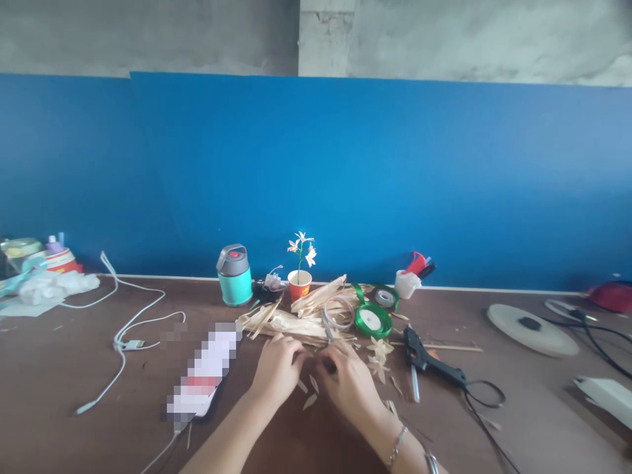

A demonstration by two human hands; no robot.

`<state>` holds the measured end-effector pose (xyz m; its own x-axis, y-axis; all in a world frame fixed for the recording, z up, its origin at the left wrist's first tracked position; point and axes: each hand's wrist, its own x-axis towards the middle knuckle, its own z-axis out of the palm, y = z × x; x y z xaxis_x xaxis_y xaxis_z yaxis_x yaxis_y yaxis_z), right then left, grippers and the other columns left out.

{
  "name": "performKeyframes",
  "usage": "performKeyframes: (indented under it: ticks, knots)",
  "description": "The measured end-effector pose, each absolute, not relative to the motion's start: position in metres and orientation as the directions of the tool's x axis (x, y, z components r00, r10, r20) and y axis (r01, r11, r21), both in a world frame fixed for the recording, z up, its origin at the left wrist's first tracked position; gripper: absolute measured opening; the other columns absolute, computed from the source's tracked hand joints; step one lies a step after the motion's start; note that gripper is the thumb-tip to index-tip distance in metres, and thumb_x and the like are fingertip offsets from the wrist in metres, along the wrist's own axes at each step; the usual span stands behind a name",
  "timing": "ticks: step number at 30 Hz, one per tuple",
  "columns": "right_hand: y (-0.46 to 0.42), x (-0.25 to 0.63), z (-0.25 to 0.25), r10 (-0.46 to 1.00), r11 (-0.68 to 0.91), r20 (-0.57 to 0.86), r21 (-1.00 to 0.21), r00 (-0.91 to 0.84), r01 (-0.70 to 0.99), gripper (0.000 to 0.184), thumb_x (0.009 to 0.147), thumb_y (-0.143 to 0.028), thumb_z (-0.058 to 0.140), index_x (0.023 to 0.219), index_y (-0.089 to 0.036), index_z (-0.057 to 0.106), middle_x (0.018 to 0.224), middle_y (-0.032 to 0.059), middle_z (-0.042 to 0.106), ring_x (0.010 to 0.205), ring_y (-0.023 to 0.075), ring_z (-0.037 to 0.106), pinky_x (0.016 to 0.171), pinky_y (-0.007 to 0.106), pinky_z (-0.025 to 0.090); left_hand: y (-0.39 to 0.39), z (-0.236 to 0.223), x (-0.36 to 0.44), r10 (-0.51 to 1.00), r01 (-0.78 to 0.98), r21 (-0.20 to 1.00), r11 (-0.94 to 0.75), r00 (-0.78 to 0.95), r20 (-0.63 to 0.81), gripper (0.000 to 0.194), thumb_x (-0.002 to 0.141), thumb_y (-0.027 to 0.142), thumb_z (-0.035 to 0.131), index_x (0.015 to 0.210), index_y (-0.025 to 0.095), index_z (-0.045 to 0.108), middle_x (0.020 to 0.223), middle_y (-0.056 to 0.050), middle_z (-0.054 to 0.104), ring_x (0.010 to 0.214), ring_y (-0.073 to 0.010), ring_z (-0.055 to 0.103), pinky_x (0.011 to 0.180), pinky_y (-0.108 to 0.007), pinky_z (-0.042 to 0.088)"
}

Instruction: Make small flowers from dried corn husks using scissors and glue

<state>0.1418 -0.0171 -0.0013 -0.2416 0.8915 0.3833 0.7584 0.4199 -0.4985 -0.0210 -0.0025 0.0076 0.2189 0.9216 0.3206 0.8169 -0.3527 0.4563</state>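
A black hot glue gun [428,357] lies on the brown surface [59,368]; a teal insulated bottle [234,276] and a white charging cable [99,386] sit farther left.

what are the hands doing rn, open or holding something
Left hand: curled, fingers closed in; cannot tell if it holds anything.
Right hand: closed, holding scissors.

The phone's screen [200,372] is pixelated; the left hand [277,368] and right hand [348,382] hide what lies between them.
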Motion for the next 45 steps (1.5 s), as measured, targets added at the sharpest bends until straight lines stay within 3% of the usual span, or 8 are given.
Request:
performKeyframes:
  ticks: [12,18,23,27,32,37,41,45]
  knots:
    - [-0.021,0.135,-0.001,0.885,0.439,0.258,-0.183,-0.387,0.880,0.017,0.072,-0.007,0.053,0.071,-0.017,0.066,0.083,0.0069,0.065,0.083,0.0218,0.058,0.076,0.031,0.040,0.003,-0.007,-0.025,0.894,0.720,0.543,-0.433,0.263,0.364,0.041,0.074,-0.004,0.046,0.096,0.020,0.070,0.092,-0.006,0.071,0.091,-0.0222,0.059,0.082,-0.035,0.046]
    - [-0.013,0.141,-0.007,0.912,0.387,0.352,-0.560,-0.213,0.733,0.018,0.064,-0.003,0.049,0.061,-0.017,0.060,0.073,0.0041,0.062,0.074,0.0183,0.056,0.069,0.027,0.041,-0.002,0.002,-0.021,0.813,0.628,0.526,-0.574,0.360,0.458,0.035,0.070,-0.006,0.048,0.086,0.019,0.068,0.084,-0.006,0.068,0.090,-0.0226,0.059,0.082,-0.037,0.047]
    - [-0.007,0.145,0.003,0.985,0.172,0.154,-0.940,-0.083,0.295,0.015,0.071,-0.026,0.055,0.058,-0.017,0.056,0.057,-0.0011,0.053,0.057,0.0138,0.048,0.055,0.025,0.036,-0.008,0.009,-0.019,0.750,0.566,0.505,-0.652,0.383,0.539,0.039,0.069,-0.006,0.051,0.096,0.021,0.060,0.094,-0.004,0.065,0.096,-0.0213,0.056,0.086,-0.037,0.046]
    - [-0.011,0.145,0.014,0.988,-0.066,-0.061,-0.998,-0.139,-0.026,0.022,0.065,-0.035,0.064,0.058,-0.016,0.056,0.052,-0.0036,0.050,0.049,0.0090,0.039,0.049,0.022,0.029,-0.009,0.010,-0.018,0.672,0.545,0.433,-0.718,0.379,0.637,0.038,0.078,-0.002,0.050,0.107,0.022,0.057,0.101,-0.005,0.063,0.098,-0.0208,0.055,0.087,-0.037,0.045]
    - [-0.016,0.144,0.017,0.966,-0.214,-0.192,-0.969,-0.173,-0.122,0.020,0.063,-0.033,0.066,0.062,-0.016,0.058,0.053,-0.0039,0.050,0.047,0.0076,0.039,0.046,0.020,0.026,-0.008,0.012,-0.019,0.607,0.542,0.352,-0.763,0.414,0.678,0.023,0.085,0.008,0.051,0.096,0.024,0.064,0.090,-0.004,0.065,0.089,-0.0196,0.058,0.079,-0.035,0.045]
    - [-0.014,0.148,0.015,0.986,0.141,0.128,-0.984,-0.109,0.113,0.013,0.073,-0.030,0.057,0.073,-0.017,0.059,0.061,-0.0019,0.054,0.055,0.0119,0.046,0.052,0.023,0.036,-0.007,0.011,-0.019,0.636,0.602,0.347,-0.719,0.370,0.677,0.017,0.086,0.012,0.051,0.087,0.021,0.064,0.082,-0.004,0.066,0.083,-0.0207,0.058,0.075,-0.036,0.045]
    - [-0.016,0.149,0.012,0.879,0.469,0.451,-0.751,-0.158,0.464,0.010,0.073,-0.014,0.054,0.078,-0.018,0.061,0.071,0.0006,0.056,0.064,0.0149,0.051,0.060,0.025,0.039,-0.007,0.008,-0.017,0.678,0.648,0.361,-0.670,0.336,0.654,0.016,0.081,0.007,0.053,0.081,0.020,0.063,0.080,-0.004,0.066,0.083,-0.0219,0.058,0.074,-0.036,0.044]
    - [-0.017,0.149,0.008,0.806,0.561,0.547,-0.587,-0.225,0.584,0.014,0.079,-0.009,0.051,0.072,-0.019,0.059,0.072,0.0023,0.059,0.070,0.0166,0.054,0.064,0.026,0.041,-0.008,0.008,-0.015,0.707,0.655,0.385,-0.650,0.334,0.624,0.012,0.080,0.010,0.055,0.078,0.019,0.062,0.079,-0.004,0.065,0.083,-0.0221,0.057,0.074,-0.036,0.044]
